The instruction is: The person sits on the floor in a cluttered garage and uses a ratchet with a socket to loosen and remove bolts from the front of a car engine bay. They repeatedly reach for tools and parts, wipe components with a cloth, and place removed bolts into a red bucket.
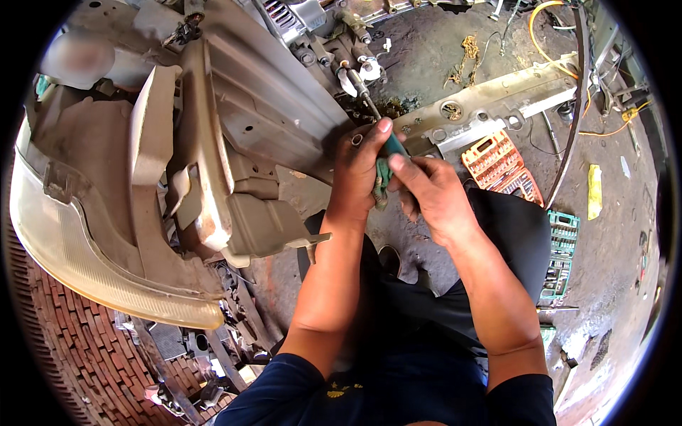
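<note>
Around you, the floor of grey, stained concrete [614, 263] spreads to the right. A dusty, grey-brown metal vehicle body section [270, 78] fills your left, with a curved, yellowed clear-plastic headlight [64, 238] along its outer side. Ahead of you, a pale metal beam [490, 99] with round holes slants from just beyond your hands toward the far right. A long black curved strip [577, 113] crosses that side, passing just right of the open orange plastic tool case [501, 167]. Nearer on the right, beside your knee, lies an open teal tool case [561, 248] with small pieces set in rows.

Your left hand [359, 160] is closed around the slim tool with a teal handle and silver metal shaft [394, 148], thumb laid along it. Your right hand [433, 184] is half closed at the handle's near end, thumb against it and fingers curled beneath; you cannot tell how firmly it grips. The tool sits between both hands, its shaft pointing far and slightly left. On the floor at the right lies a flat yellow packet [594, 192]. Below the handle, between your hands, hangs a crumpled green piece [382, 177], its material unclear.
</note>
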Action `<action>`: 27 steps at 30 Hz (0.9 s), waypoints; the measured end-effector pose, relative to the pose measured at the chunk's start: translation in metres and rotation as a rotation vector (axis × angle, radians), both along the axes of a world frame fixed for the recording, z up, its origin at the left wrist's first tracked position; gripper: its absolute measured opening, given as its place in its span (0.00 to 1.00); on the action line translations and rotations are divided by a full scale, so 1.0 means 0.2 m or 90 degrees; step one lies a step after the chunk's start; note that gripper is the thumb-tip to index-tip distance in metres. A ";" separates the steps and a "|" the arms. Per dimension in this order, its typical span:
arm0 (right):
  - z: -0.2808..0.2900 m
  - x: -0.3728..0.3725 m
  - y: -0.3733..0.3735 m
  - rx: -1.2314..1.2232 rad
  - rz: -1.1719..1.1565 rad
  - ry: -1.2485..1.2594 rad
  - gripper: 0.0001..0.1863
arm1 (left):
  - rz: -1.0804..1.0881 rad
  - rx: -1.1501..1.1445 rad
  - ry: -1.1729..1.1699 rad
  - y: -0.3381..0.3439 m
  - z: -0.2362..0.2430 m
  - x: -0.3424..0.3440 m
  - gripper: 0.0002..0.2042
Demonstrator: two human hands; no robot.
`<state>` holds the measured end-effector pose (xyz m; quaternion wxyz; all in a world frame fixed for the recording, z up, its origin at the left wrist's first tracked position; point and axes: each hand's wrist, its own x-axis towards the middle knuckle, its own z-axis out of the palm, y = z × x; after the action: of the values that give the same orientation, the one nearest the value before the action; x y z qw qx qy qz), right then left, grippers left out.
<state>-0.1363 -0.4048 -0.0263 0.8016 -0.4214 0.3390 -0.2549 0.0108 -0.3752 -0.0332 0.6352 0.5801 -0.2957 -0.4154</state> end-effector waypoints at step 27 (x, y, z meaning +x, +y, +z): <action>-0.02 -0.02 0.00 0.017 0.073 -0.017 0.23 | -0.026 0.031 0.030 0.00 -0.02 0.00 0.17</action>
<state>-0.1409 -0.4055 -0.0298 0.8251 -0.4257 0.3067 -0.2097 0.0110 -0.3743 -0.0379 0.6194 0.5792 -0.2821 -0.4487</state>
